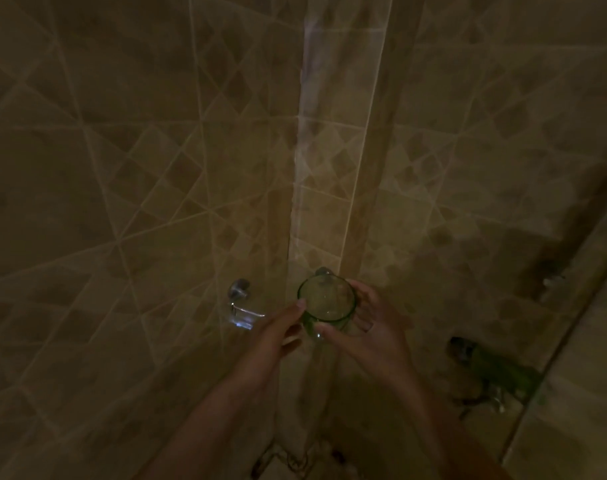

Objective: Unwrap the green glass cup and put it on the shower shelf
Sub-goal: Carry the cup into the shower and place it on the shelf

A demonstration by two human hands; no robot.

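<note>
The green glass cup [326,301] is upright, bare of wrapping, in the corner of the tiled shower, seen from above with its round mouth open. My right hand [367,320] curls round its right side, thumb against the near wall of the glass. My left hand [277,327] reaches in from the left, its fingertip touching the rim. A clear glass corner shelf [246,315] on two metal mounts [239,289] lies under and left of the cup; whether the cup rests on it is hard to tell in the dim light.
Beige tiled walls [122,168] meet in a corner behind the cup. A crumpled green wrapping [492,372] lies on the shower floor at the lower right, beside a raised tiled ledge [572,341]. The scene is very dark.
</note>
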